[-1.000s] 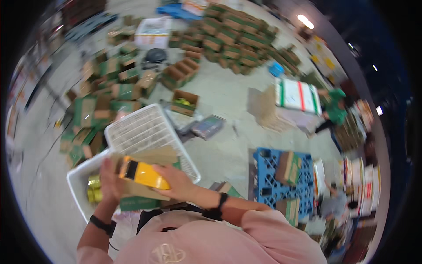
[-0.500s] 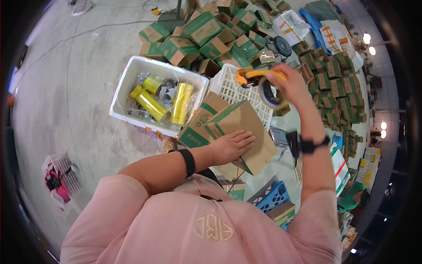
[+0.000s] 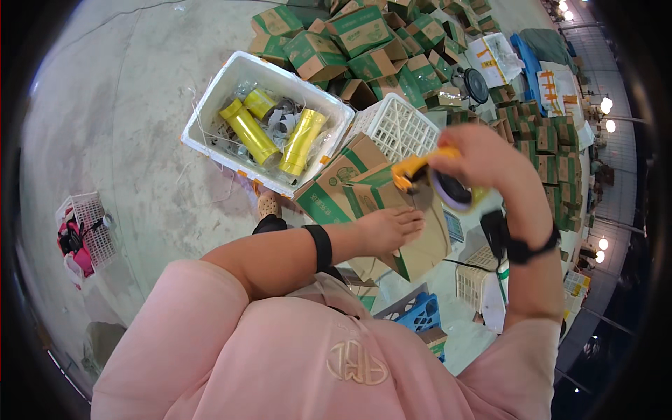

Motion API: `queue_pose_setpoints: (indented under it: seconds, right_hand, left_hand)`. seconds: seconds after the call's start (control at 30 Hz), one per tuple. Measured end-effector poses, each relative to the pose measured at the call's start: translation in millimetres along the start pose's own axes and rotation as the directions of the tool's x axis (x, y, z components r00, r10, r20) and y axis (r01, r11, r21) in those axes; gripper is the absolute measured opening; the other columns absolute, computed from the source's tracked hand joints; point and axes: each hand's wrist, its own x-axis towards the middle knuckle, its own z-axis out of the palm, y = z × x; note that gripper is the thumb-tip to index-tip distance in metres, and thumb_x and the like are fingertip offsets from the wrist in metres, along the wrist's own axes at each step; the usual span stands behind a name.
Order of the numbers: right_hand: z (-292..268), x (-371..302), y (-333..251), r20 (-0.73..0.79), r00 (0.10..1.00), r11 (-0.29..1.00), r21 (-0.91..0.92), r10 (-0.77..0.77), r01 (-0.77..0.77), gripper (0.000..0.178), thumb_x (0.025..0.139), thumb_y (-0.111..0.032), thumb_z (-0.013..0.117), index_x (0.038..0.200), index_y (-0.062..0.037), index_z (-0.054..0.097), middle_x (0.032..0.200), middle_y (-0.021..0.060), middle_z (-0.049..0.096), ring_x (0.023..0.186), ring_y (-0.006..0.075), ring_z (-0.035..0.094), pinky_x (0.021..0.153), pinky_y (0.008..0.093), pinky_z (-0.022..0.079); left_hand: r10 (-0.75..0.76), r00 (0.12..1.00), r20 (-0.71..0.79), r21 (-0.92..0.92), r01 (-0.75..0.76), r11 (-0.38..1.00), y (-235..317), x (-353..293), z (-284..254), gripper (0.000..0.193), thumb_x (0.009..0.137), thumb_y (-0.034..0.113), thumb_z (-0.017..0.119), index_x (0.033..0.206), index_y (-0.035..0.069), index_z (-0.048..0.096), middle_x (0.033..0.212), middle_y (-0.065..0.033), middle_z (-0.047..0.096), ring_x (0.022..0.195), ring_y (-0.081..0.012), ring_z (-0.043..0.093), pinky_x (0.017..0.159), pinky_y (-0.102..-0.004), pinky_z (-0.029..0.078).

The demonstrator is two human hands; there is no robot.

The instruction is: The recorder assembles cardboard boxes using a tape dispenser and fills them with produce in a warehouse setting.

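Observation:
My left hand (image 3: pixel 389 229) lies flat on a brown and green cardboard box (image 3: pixel 427 241), its fingers stretched out over the flaps. Gripped in my right hand (image 3: pixel 483 157) is an orange tape dispenser (image 3: pixel 414 170) with a roll of tape. The dispenser's head hangs over the far edge of the box, close beyond my left fingers; whether it touches the cardboard I cannot tell. Another folded carton (image 3: pixel 329 192) leans under and beside this box on its left.
A white foam box (image 3: pixel 241 164) holding yellow tape rolls stands at the far left of the cartons, beside a white plastic crate (image 3: pixel 399 129). Many cartons (image 3: pixel 360 31) are heaped beyond. A blue crate (image 3: pixel 420 315) sits near me; a white basket (image 3: pixel 94 231) stands far left.
My right hand has brought the tape dispenser down and nearer to the box. My left hand stays flat on the cardboard. The whole view has shifted a little.

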Motion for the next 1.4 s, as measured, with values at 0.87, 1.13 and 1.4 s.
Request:
queue_pose_setpoints:
  seconds: [0.87, 1.13, 1.4]
  right_hand:
    - [252, -140, 112, -0.249, 0.826, 0.848, 0.319, 0.506, -0.423, 0.042, 0.072, -0.040, 0.068, 0.096, -0.0063, 0.062, 0.096, 0.0193, 0.061, 0.088, 0.0357, 0.062, 0.075, 0.0452, 0.050]
    - [55, -22, 154, -0.305, 0.854, 0.899, 0.266, 0.421, -0.348, 0.040, 0.080, -0.045, 0.063, 0.087, -0.0054, 0.066, 0.089, 0.0156, 0.065, 0.085, 0.0325, 0.063, 0.072, 0.0411, 0.049]
    - [108, 102, 72, 0.224, 0.935, 0.945, 0.119, 0.274, -0.305, 0.039, 0.077, -0.035, 0.066, 0.101, -0.0039, 0.067, 0.098, 0.0183, 0.068, 0.089, 0.0303, 0.065, 0.078, 0.0377, 0.050]
  left_hand:
    - [-0.545, 0.824, 0.156, -0.143, 0.565, 0.813, -4, -6, -82, 0.052, 0.076, 0.029, 0.072, 0.121, 0.012, 0.051, 0.119, -0.0147, 0.050, 0.112, -0.0343, 0.050, 0.096, -0.0434, 0.041]
    - [0.092, 0.987, 0.130, -0.060, -0.085, 0.995, 9, -13, -39, 0.076, 0.064, 0.035, 0.073, 0.128, 0.005, 0.046, 0.135, -0.0144, 0.044, 0.127, -0.0320, 0.040, 0.109, -0.0459, 0.029]
    - [0.076, 0.994, 0.074, -0.062, -0.071, 0.996, 12, -18, -17, 0.075, 0.065, 0.040, 0.066, 0.128, 0.004, 0.046, 0.138, -0.0109, 0.043, 0.131, -0.0295, 0.037, 0.111, -0.0433, 0.027]
